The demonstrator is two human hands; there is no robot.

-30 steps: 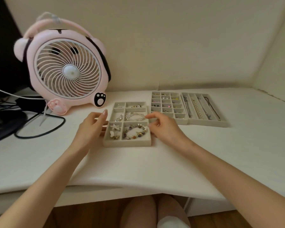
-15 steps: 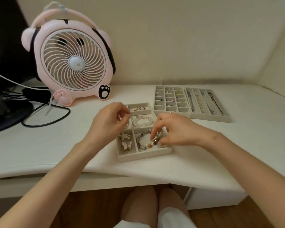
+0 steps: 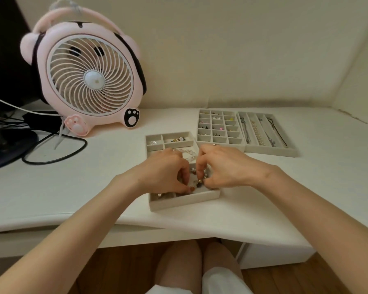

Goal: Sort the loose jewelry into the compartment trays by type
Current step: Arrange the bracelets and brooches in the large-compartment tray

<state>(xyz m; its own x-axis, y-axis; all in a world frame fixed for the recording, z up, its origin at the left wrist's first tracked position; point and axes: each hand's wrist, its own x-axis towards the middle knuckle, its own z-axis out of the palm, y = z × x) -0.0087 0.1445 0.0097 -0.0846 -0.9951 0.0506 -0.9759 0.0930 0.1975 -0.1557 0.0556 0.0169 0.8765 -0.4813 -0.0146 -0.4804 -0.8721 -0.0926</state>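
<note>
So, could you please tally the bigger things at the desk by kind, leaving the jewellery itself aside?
Compartment trays: 3 (near tray, grid tray, long-slot tray)
Fans: 1 (pink fan)
Hands: 2 (left hand, right hand, both pinching the beaded bracelet)
Total: 6

Left hand [image 3: 164,172] and right hand [image 3: 225,168] pinching a beaded bracelet [image 3: 198,183] in a front compartment of the near tray [image 3: 185,203], grid tray [image 3: 219,143] and long tray [image 3: 270,150] sitting side by side behind, pink fan [image 3: 89,79] standing on the white desk [image 3: 72,187]
</note>
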